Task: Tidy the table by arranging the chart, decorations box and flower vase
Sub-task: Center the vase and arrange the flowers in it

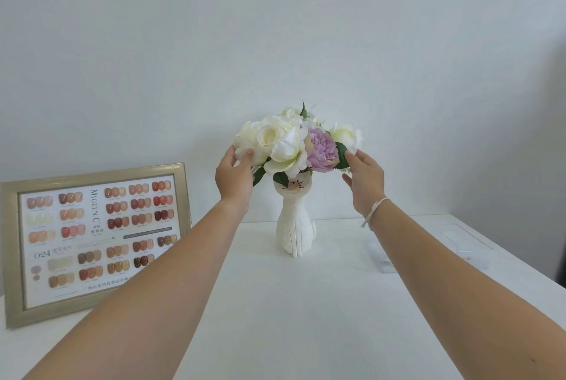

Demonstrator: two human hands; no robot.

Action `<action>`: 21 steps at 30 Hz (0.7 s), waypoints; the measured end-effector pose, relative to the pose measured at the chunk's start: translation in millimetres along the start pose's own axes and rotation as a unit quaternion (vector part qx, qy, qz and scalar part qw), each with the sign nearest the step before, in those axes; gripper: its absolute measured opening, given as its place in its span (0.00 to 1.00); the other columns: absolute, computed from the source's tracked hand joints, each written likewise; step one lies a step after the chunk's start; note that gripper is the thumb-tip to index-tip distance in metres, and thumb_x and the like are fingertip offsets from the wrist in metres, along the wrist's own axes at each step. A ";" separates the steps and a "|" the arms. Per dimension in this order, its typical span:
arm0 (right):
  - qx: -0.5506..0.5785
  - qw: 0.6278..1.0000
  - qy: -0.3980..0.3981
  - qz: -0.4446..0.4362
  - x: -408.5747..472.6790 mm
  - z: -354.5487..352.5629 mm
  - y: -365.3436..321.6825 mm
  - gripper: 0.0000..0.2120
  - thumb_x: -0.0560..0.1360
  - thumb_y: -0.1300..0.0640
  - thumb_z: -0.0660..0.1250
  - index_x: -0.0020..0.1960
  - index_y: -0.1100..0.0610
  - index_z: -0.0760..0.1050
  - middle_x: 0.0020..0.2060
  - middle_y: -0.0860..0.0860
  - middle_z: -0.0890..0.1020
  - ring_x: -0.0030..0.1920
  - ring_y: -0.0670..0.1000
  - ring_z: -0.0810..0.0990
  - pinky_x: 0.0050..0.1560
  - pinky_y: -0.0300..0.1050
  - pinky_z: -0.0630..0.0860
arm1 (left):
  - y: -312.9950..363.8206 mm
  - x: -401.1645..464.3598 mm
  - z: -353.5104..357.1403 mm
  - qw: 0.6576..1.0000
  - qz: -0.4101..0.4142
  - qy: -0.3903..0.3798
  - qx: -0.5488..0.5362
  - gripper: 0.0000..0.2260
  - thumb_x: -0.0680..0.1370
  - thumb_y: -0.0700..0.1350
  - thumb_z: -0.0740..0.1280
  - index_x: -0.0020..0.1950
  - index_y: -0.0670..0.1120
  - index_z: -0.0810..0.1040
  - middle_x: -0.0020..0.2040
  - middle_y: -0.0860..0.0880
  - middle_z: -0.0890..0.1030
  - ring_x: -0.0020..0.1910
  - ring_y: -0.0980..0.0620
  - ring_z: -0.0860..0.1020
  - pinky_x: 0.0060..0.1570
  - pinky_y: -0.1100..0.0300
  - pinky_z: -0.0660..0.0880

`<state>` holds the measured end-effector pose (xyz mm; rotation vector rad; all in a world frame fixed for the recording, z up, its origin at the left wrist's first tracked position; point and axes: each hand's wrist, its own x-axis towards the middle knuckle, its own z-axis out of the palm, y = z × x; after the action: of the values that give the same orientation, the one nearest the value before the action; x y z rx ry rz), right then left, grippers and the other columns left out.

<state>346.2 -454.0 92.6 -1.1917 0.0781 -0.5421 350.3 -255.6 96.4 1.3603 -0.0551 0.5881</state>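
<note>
A white cat-shaped flower vase (295, 231) stands upright near the back middle of the white table (306, 303). It holds a bunch of white flowers (275, 140) and one purple flower (321, 146). My left hand (234, 175) touches the white blooms on the bunch's left side, fingers apart. My right hand (364, 177) touches a leaf and bloom on the right side, fingers apart. The framed nail-colour chart (92, 241) leans upright at the left against the wall. A clear decorations box (459, 244) lies at the right, partly hidden by my right forearm.
A plain white wall (275, 42) rises directly behind the table. The table's right edge runs diagonally at the far right, with dark space beyond it. A string bracelet (373, 211) is on my right wrist.
</note>
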 end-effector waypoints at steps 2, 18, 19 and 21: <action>-0.006 1.000 0.002 -0.005 -2.1 -1.6 1.1 0.16 0.75 0.56 0.65 0.62 0.56 0.75 0.56 0.51 0.78 0.54 0.48 0.76 0.58 0.45 0.74 | -0.6 -1.1 -3.0 1.000 -0.003 0.005 -0.010 0.20 0.78 0.46 0.63 0.70 0.47 0.68 0.67 0.47 0.73 0.64 0.47 0.74 0.59 0.51 0.76; -0.219 0.950 -0.067 -0.213 -35.3 9.0 7.5 0.19 0.73 0.50 0.67 0.63 0.46 0.73 0.70 0.45 0.68 0.65 0.36 0.62 0.62 0.35 0.58 | 10.3 -4.0 -3.5 0.991 0.079 -0.011 0.104 0.33 0.71 0.58 0.69 0.72 0.48 0.65 0.71 0.50 0.68 0.69 0.53 0.66 0.64 0.61 0.63; -0.227 0.948 -0.071 -0.212 -35.6 9.8 9.8 0.18 0.73 0.50 0.67 0.63 0.47 0.73 0.71 0.45 0.67 0.64 0.34 0.61 0.61 0.34 0.57 | 10.2 -2.0 -3.5 0.991 0.078 -0.010 0.111 0.33 0.71 0.58 0.69 0.72 0.48 0.65 0.72 0.49 0.68 0.71 0.52 0.65 0.64 0.61 0.62; -0.233 0.946 -0.077 -0.212 -37.4 10.0 14.4 0.18 0.74 0.51 0.66 0.63 0.47 0.73 0.71 0.45 0.66 0.65 0.36 0.62 0.60 0.33 0.57 | 9.4 0.5 -3.5 0.990 0.075 -0.010 0.121 0.32 0.72 0.58 0.68 0.72 0.48 0.64 0.72 0.49 0.67 0.71 0.52 0.64 0.65 0.60 0.62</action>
<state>322.2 -425.3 75.3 -1.7268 -0.1996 -0.8337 345.7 -251.4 104.2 1.6084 -0.1060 0.7255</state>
